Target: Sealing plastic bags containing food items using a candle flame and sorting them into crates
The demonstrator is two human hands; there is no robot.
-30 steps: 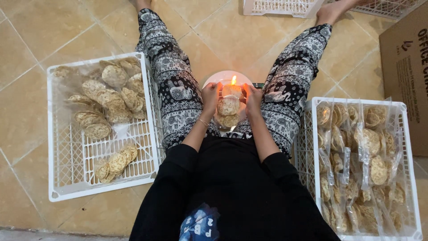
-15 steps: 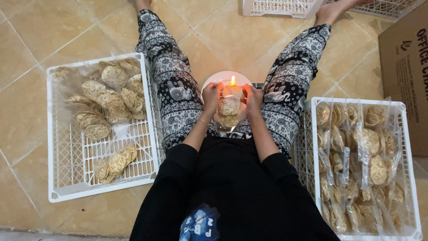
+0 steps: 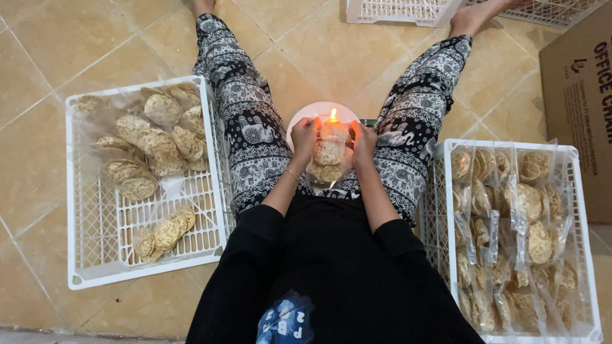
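The person sits on a tiled floor [image 3: 76,44] with legs spread. Both hands hold one clear packet of round crackers [image 3: 328,156] upright between the knees. The left hand [image 3: 303,138] pinches the packet's left edge between thumb and fingers; the right hand [image 3: 363,141] pinches the right edge in the same manner. The packet's top end sits at a small flame [image 3: 332,114] — the candle body under it is hidden by the packet. Behind the flame lies a round white plate [image 3: 306,114], resting on the floor between the legs.

To the person's left, a white slotted crate [image 3: 95,255] holds loose round crackers [image 3: 156,137] on a clear plastic sheet, heaped at the far end, with a smaller row near the front. To the person's right, a second white crate [image 3: 446,191] is filled with sealed cracker packets [image 3: 529,216] — stacked close, overlapping each other. A brown cardboard box [image 3: 577,95] stands just beyond that crate. More white crates [image 3: 401,9] lie past the feet.
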